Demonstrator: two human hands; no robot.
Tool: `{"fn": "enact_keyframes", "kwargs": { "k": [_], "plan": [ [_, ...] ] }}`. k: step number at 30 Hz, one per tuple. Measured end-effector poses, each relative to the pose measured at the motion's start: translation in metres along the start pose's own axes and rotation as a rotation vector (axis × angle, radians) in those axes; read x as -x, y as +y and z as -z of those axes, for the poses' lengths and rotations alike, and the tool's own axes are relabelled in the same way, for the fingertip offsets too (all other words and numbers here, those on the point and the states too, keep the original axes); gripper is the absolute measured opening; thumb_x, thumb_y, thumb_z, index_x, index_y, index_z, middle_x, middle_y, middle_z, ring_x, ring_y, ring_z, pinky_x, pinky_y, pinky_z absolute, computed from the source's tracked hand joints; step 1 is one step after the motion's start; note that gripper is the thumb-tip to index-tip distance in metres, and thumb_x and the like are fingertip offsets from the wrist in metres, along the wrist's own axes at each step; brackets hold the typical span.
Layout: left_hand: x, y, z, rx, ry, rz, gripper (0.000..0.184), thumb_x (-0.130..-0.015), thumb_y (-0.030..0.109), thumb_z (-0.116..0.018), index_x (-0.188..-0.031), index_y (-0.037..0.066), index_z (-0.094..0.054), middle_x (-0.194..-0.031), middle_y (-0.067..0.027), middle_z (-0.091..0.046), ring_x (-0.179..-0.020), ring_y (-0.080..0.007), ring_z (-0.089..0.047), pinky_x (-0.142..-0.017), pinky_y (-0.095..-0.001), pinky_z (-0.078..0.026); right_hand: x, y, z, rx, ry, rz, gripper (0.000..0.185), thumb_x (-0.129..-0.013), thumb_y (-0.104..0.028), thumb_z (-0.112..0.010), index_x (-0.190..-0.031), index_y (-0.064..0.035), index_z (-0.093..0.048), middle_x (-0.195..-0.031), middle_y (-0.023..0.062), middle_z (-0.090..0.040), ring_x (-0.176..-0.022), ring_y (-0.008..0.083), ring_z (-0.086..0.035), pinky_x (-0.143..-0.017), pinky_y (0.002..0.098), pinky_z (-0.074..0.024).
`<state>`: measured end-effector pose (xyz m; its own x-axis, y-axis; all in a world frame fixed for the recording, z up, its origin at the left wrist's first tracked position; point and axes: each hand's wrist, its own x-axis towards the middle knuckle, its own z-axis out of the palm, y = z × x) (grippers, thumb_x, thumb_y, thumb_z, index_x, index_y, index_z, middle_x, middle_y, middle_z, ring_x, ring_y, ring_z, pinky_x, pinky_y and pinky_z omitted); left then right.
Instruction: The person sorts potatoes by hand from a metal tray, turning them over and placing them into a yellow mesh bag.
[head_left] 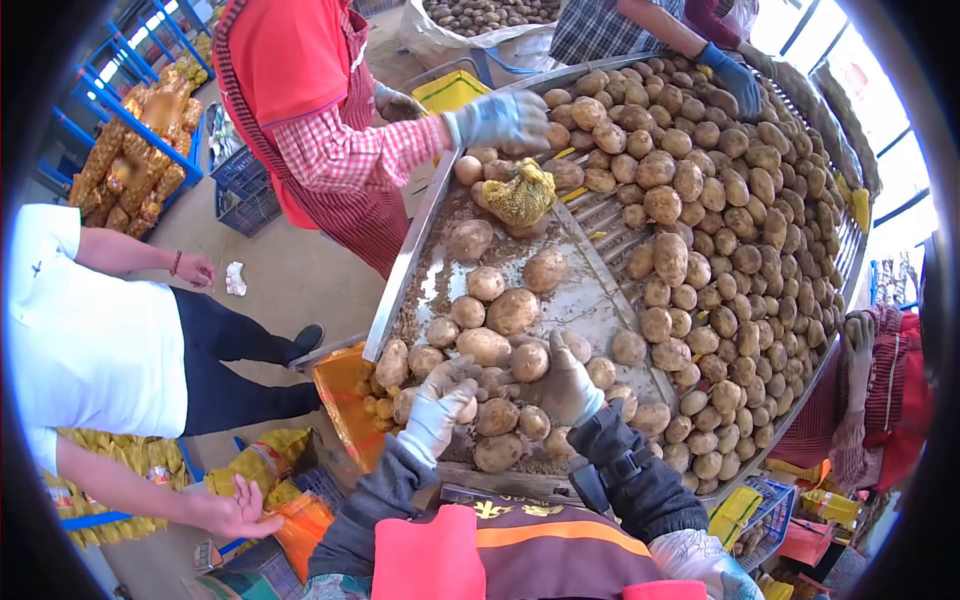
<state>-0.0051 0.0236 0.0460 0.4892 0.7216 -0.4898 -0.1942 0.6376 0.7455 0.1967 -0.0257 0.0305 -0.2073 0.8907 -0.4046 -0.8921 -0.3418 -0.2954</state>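
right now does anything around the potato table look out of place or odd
Two things: a bunched yellow-green mesh bundle sits on the metal table among loose potatoes, unlike anything around it; and a crumpled white scrap lies on the floor, looking like dropped litter.

Soil-dusted brown potatoes (484, 347), loosely scattered

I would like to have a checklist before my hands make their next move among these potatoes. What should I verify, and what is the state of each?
1. Left hand and right hand protected: ok, both gloved.
2. Potatoes within reach: ok, several lie between the hands.
3. Another person's bare hand, lower left: ok, apart from yours.
4. Metal surface clean: not ok, dirt shows.
5. Right hand's grip firm on a potato: cannot tell, contact partly hidden.
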Motion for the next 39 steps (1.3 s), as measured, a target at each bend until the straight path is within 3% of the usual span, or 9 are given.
{"fn": "enact_keyframes", "kwargs": {
  "k": [9,13,17,19,25,26,29,32,39],
  "plan": [
    [0.004,-0.003,-0.052,-1.051,-0.095,-0.531,0.080,-0.062,0.024,-0.082,-0.129,0.004,-0.045,-0.127,-0.0214,-0.044,-0.122,-0.0328,-0.040,-0.103,-0.0401,-0.035,0.036,0.023,-0.012,0.129,-0.023,0.185,0.060,-0.087,-0.050,-0.054,-0.126,-0.0053,-0.042,-0.114,0.0141,-0.056,-0.099,0.0245,-0.059,-0.086,0.0372,-0.0485],
    [0.003,-0.018,-0.049,-1.301,-0.233,-0.663,0.074,-0.063,0.020,-0.081,-0.127,0.005,-0.048,-0.128,-0.0205,-0.044,-0.123,-0.0315,-0.040,-0.101,-0.0381,-0.038,0.046,0.035,-0.024,0.882,0.320,0.371,0.047,-0.087,-0.033,-0.056,-0.122,-0.0030,-0.045,-0.109,0.0117,-0.059,-0.093,0.0225,-0.060,-0.079,0.0324,-0.0492],
    [0.017,-0.029,-0.047,-1.103,-0.284,-0.449,0.074,-0.062,0.014,-0.081,-0.127,0.003,-0.048,-0.131,-0.0162,-0.044,-0.123,-0.0266,-0.042,-0.099,-0.0342,-0.040,0.055,0.035,-0.016,1.235,0.401,0.516,0.043,-0.092,-0.038,-0.047,-0.108,0.0010,-0.058,-0.092,0.0135,-0.065,-0.079,0.0177,-0.059,-0.075,0.0319,-0.0483],
    [0.021,-0.033,-0.047,-0.810,-0.334,-0.463,0.072,-0.065,0.014,-0.080,-0.127,0.000,-0.046,-0.132,-0.0153,-0.044,-0.122,-0.0248,-0.043,-0.097,-0.0328,-0.041,0.066,0.020,-0.032,1.095,0.431,0.150,0.035,-0.094,-0.031,-0.044,-0.104,-0.0010,-0.059,-0.085,0.0125,-0.061,-0.086,0.0183,-0.058,-0.075,0.0333,-0.0461],
    [0.037,-0.027,-0.030,-0.054,-0.367,0.068,0.056,-0.079,0.034,-0.071,-0.121,0.003,-0.049,-0.099,-0.0040,-0.061,-0.081,-0.0117,-0.060,-0.067,-0.0256,-0.051,0.060,-0.008,0.036,1.979,0.897,0.822,0.028,-0.087,-0.026,-0.056,-0.102,-0.0031,-0.062,-0.097,0.0172,-0.064,-0.094,0.0345,-0.060,-0.083,0.0354,-0.0465],
    [0.042,-0.021,-0.029,0.026,-0.392,0.139,0.057,-0.079,0.039,-0.069,-0.119,0.003,-0.050,-0.100,-0.0047,-0.061,-0.077,-0.0117,-0.060,-0.065,-0.0252,-0.051,0.057,-0.007,0.063,2.087,0.905,0.664,0.029,-0.089,-0.027,-0.052,-0.105,-0.0052,-0.062,-0.100,0.0167,-0.064,-0.093,0.0370,-0.059,-0.080,0.0394,-0.0480],
    [0.046,-0.016,-0.030,0.033,-0.457,0.161,0.058,-0.079,0.051,-0.063,-0.113,0.005,-0.053,-0.094,-0.0054,-0.061,-0.068,-0.0121,-0.059,-0.059,-0.0238,-0.049,0.082,-0.005,0.017,1.698,0.644,0.350,0.027,-0.088,-0.022,-0.055,-0.109,-0.0058,-0.060,-0.105,0.0151,-0.063,-0.095,0.0301,-0.060,-0.081,0.0351,-0.0481],
    [0.042,-0.025,-0.031,0.022,-0.553,0.208,0.062,-0.079,0.058,-0.058,-0.111,0.005,-0.054,-0.086,-0.0061,-0.062,-0.065,-0.0131,-0.058,-0.054,-0.0238,-0.047,0.093,0.022,-0.004,1.060,0.221,0.549,0.042,-0.089,-0.018,-0.056,-0.129,-0.0067,-0.048,-0.123,0.0111,-0.054,-0.107,0.0183,-0.054,-0.090,0.0303,-0.0441],
    [0.041,-0.034,-0.047,-0.049,-0.640,0.381,0.076,-0.077,0.076,-0.040,-0.105,0.008,-0.058,-0.071,-0.0079,-0.061,-0.053,-0.0166,-0.055,-0.045,-0.0268,-0.042,0.110,0.032,-0.023,1.288,0.146,0.542,0.044,-0.094,-0.026,-0.050,-0.131,-0.0030,-0.045,-0.117,0.0088,-0.057,-0.108,0.0151,-0.051,-0.096,0.0287,-0.0404]
  ]
}}
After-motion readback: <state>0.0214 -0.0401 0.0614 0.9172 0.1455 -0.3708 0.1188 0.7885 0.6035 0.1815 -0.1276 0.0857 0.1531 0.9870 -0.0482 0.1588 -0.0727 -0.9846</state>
